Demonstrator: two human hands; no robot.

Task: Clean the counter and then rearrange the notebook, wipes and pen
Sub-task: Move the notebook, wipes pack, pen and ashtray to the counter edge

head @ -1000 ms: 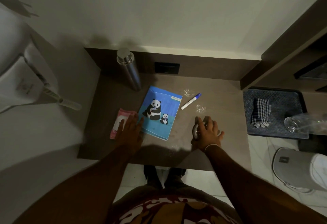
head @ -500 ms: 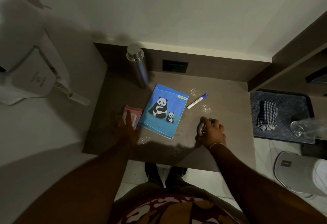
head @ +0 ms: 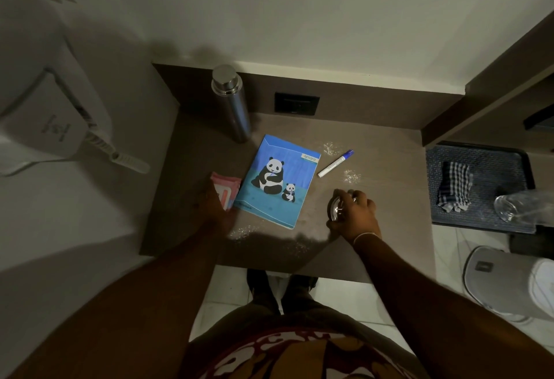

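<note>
Counter [head: 389,198] cleaning under way, white crumbs not yet cleared.

Brown counter carries powdery specks in patches: either side of the pen [head: 335,163], and along the near edge below the notebook [head: 277,182]. The notebook, blue with pandas on its cover, lies mid-counter; the pink wipes pack [head: 226,188] sits just beside its left edge, and a steel bottle [head: 231,103] stands behind. The person's left hand [head: 214,206] rests spread and flat over the near part of the wipes, gripping nothing that shows. The right hand [head: 353,212] is curled tight around a small shiny round object [head: 335,207], too hidden to identify. A sound approach, judging by the scatter, would be lifting the notebook and pen clear first, then sweeping every patch toward one edge rather than spreading it.
</note>
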